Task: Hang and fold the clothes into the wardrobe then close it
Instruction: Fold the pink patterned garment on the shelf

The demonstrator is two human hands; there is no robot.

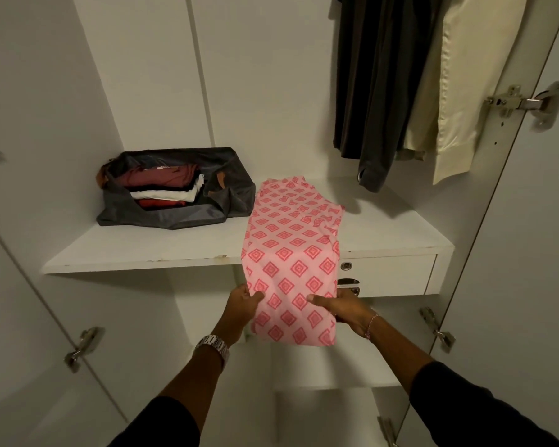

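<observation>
- Two garments already hang at the far right.
- Both hands, left hand and right hand, grip the pink cloth, its far half on the shelf.
- Folding unfinished; doors open.

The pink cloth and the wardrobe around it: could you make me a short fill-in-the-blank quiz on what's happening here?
1. Both hands, the left hand and the right hand, hold the ____ patterned cloth.
2. The far end of the cloth lies on the white ____.
3. The grey bag of folded clothes sits to the ____ of the cloth.
4. A dark garment and a cream one ____ at upper right.

Missing words: pink; shelf; left; hang
</observation>
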